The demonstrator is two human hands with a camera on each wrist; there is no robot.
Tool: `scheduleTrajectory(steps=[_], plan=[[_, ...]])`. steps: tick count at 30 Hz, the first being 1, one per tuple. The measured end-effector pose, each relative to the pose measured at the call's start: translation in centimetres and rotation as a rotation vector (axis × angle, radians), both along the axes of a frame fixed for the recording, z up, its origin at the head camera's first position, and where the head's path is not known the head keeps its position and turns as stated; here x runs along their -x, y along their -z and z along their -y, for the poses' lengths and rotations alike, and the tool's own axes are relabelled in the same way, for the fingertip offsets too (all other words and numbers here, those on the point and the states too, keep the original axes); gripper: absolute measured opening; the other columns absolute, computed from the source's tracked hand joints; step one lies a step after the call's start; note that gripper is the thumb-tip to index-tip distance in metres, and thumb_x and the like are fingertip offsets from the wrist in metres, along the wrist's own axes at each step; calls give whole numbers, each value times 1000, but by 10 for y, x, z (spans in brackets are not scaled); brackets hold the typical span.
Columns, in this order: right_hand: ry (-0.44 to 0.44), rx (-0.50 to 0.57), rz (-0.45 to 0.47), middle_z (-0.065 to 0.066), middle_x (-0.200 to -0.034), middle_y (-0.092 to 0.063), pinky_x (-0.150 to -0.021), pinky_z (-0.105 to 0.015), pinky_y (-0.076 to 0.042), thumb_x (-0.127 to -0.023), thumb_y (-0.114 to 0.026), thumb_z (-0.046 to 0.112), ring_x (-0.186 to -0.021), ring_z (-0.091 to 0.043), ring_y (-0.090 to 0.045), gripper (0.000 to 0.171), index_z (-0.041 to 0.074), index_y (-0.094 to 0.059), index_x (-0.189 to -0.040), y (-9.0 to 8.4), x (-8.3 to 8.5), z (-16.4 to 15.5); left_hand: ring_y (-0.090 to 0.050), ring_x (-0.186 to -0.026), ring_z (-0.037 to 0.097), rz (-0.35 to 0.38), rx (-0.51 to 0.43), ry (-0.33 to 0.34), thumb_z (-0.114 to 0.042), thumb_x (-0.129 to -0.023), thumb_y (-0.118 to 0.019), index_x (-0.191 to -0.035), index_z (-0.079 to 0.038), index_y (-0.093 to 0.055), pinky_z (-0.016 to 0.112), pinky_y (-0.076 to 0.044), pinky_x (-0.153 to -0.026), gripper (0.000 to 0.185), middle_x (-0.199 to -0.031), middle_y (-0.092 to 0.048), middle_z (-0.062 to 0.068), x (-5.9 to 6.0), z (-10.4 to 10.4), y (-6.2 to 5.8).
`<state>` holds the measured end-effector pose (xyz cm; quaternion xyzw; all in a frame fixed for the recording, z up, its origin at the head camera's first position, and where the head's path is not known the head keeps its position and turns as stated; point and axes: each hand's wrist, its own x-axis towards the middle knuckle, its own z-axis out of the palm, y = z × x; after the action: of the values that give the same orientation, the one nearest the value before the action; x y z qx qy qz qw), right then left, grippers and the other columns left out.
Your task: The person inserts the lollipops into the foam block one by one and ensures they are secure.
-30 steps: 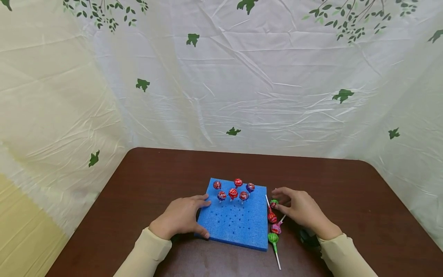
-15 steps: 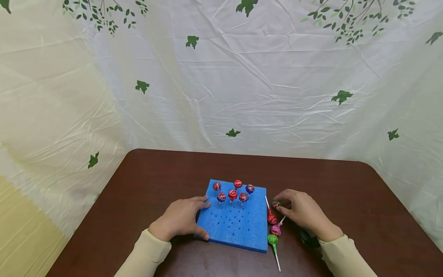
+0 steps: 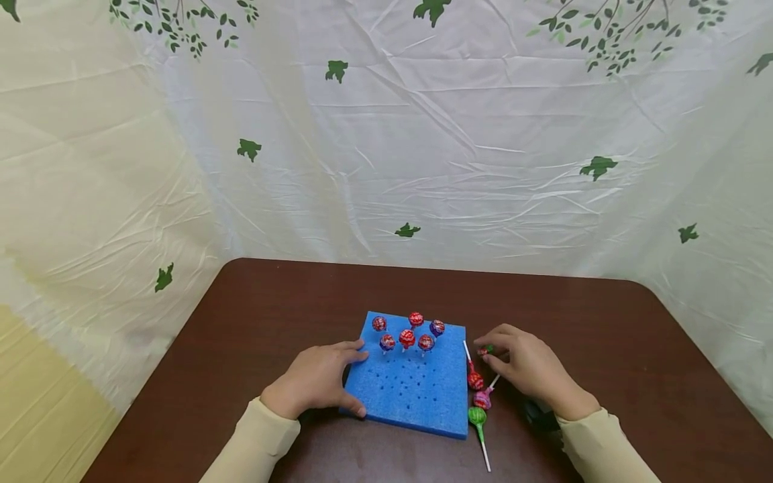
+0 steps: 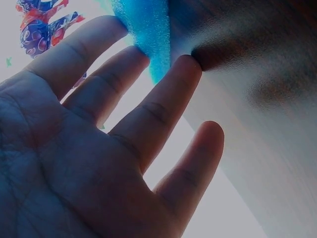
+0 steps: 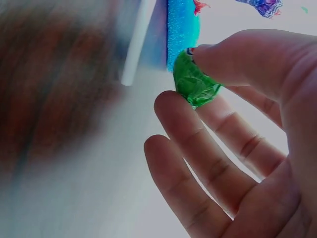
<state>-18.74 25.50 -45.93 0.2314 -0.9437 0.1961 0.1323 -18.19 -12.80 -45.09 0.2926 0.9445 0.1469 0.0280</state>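
Fingers (image 5: 218, 54) of the right hand (image 3: 528, 369) pinched a green lollipop (image 5: 194, 82) by its crinkly, likely slippery wrapped head at the foam block's (image 3: 417, 392) three o'clock, while the left hand (image 3: 314, 379) lay spread on the block's edge.

The left hand (image 4: 94, 148) fills the view, palm showing, fingers straight. Two fingertips touch the edge of a blue foam block (image 4: 148, 29). A wrapped lollipop (image 4: 37, 27) shows at the top left.

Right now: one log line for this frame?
left hand rests on blue foam board | right hand pinches green lollipop | six lollipops stand in board
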Motion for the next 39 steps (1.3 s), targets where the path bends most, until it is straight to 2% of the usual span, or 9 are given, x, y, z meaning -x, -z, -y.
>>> scheduleTrajectory(steps=[4, 11, 17, 26, 34, 39], plan=[[-26, 57, 3, 3, -106, -64, -63, -28, -54, -85, -79, 7, -82, -9, -65, 26, 14, -76, -110, -3, 0, -1, -53, -130, 28, 1, -6, 2, -64, -63, -85, -138, -13, -62, 52, -47, -97, 94, -148, -50, 4, 0, 0, 0], [-53, 166, -8, 0, -111, -67, -73, -37, -59, -87, -76, 3, -84, -14, -68, 27, 9, -72, -113, -15, -1, -1, -53, -130, 28, 0, -8, 6, -65, -63, -84, -139, -13, -61, 52, -47, -97, 95, -148, -50, 5, 1, 1, 1], [-82, 215, -41, 0, -112, -67, -70, -34, -59, -88, -73, 0, -85, -11, -68, 31, 10, -71, -117, -22, -4, 1, -53, -130, 29, -3, -13, 8, -65, -63, -84, -138, -12, -62, 53, -47, -98, 95, -148, -51, 5, 0, 1, 1], [-122, 266, -51, -2, -111, -68, -70, -43, -59, -80, -80, -5, -84, -17, -70, 39, 10, -72, -115, -25, -6, 5, -53, -130, 30, 10, -8, 1, -65, -63, -84, -138, -12, -61, 54, -46, -97, 95, -148, -50, 5, -1, 0, 0], [-93, 258, -71, 3, -107, -68, -68, -32, -59, -80, -81, -4, -79, -9, -66, 41, 13, -71, -116, -30, -9, 8, -52, -131, 29, 15, -6, 1, -64, -63, -85, -139, -13, -61, 54, -46, -98, 95, -148, -50, 5, 0, 0, 0], [-96, 276, -73, 2, -104, -69, -66, -28, -58, -79, -81, -4, -78, -7, -66, 42, 10, -70, -117, -33, -11, 10, -52, -131, 29, 9, -1, 2, -64, -62, -85, -138, -12, -61, 54, -46, -98, 95, -148, -50, 5, 0, 0, 0]])
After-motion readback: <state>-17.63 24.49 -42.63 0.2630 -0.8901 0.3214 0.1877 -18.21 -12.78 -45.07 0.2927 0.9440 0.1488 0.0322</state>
